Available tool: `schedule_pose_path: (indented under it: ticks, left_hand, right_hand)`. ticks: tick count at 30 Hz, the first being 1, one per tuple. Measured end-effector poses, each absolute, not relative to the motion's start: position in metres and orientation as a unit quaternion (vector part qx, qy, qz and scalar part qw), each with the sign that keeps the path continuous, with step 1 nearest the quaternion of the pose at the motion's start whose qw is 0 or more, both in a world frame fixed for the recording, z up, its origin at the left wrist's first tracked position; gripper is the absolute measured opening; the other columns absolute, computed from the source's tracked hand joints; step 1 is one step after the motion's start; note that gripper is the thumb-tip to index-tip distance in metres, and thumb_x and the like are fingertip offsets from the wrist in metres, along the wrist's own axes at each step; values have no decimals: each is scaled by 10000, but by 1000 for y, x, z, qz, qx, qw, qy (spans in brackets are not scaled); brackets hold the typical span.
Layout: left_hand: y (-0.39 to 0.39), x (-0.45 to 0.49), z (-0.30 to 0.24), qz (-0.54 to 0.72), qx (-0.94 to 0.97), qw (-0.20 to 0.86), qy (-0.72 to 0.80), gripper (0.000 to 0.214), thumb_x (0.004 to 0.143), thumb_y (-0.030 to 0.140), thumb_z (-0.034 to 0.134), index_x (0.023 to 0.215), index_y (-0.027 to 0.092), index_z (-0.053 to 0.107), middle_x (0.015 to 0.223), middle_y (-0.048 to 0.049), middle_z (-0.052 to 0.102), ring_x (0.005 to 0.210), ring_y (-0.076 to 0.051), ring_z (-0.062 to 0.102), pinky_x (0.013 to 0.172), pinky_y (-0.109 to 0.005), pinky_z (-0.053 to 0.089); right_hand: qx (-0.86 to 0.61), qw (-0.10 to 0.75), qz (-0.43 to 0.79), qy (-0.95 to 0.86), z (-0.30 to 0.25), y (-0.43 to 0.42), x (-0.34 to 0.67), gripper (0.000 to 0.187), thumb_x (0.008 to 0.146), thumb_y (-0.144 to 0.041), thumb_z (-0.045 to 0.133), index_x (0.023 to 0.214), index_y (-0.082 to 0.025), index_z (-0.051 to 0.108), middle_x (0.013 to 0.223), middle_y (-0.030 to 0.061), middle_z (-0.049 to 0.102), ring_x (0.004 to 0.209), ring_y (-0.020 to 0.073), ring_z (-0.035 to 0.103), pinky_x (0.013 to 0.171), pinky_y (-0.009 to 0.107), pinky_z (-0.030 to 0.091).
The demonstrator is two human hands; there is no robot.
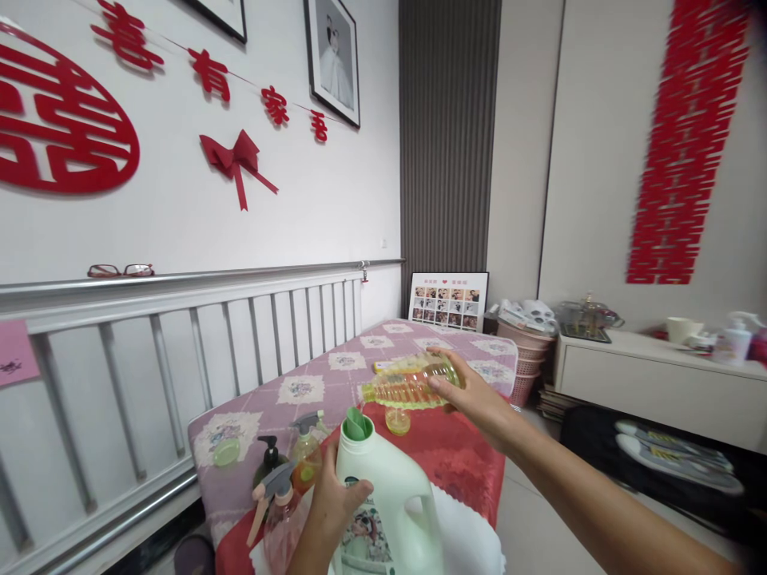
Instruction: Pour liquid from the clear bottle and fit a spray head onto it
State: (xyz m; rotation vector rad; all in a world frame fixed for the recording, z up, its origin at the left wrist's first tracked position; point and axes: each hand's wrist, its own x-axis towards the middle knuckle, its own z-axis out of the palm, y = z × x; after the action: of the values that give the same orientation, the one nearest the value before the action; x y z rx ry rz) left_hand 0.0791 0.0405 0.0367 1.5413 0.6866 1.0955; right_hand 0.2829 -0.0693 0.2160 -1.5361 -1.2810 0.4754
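Note:
A pale green detergent jug with a side handle and a flowered label stands upright in front of me. In its open mouth sits a green spout. My left hand grips the jug's left side, thumb across the front. Above and right of the mouth, my right hand is wrapped round the base of a clear yellowish plastic bottle. That bottle lies nearly sideways, its neck pointing left toward the spout. Whether liquid is flowing I cannot tell. Behind the jug, below the bottle, is a small yellow transparent cup.
Left of the jug stand a pink spray bottle, an orange-yellow spray bottle and a dark pump bottle. A green lid lies on the patterned tablecloth. A white railing borders the left; a cabinet stands right.

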Motion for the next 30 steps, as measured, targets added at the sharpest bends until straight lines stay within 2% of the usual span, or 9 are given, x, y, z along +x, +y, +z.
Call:
schedule_pose_path:
  ticks: [3,7,16,24,30]
  left_hand:
    - [41,79,35,462,640,545,283,1033,469,675,766,1291,151,422,1252,-188,628,1112,-347,618,922,-414,497]
    - [42,80,32,465,643,532,294,941,499,591,769,1255,142,433,1089,-152,703,945,-312,666,873,-426,514]
    - [37,80,42,455,641,535,310,808,535,442,710,1228,138,426,1098,-163,698,983,-323,650,882,-426,497]
    - [40,80,37,459,645,531,301,810,537,483,726,1214,150,432,1068,-138,705,971,-312,658,883,-411,495]
    - [43,81,31,467,645,525,300,887,510,534,754,1228,143,410,1083,-148,689,982,-321,649,874,-425,510]
  right_hand:
    - [-642,516,197,-532,216,-69,283,654,800,-582,593,1352,-281,414,1320,85,541,1050,266,582,660,302,522]
    - [-645,517,190,-530,219,-69,281,659,790,-576,599,1352,-279,424,1336,88,537,1043,273,597,648,313,524]
    - [-648,510,192,-532,224,-72,278,669,791,-561,607,1363,-275,411,1342,99,529,1057,271,604,688,319,536]
    - [-652,510,178,-532,225,-72,278,719,763,-590,607,1373,-263,414,1366,102,520,1064,281,598,687,325,550]
    - [-652,510,170,-535,227,-73,277,705,749,-578,610,1354,-266,427,1355,96,529,1055,283,585,695,345,550]
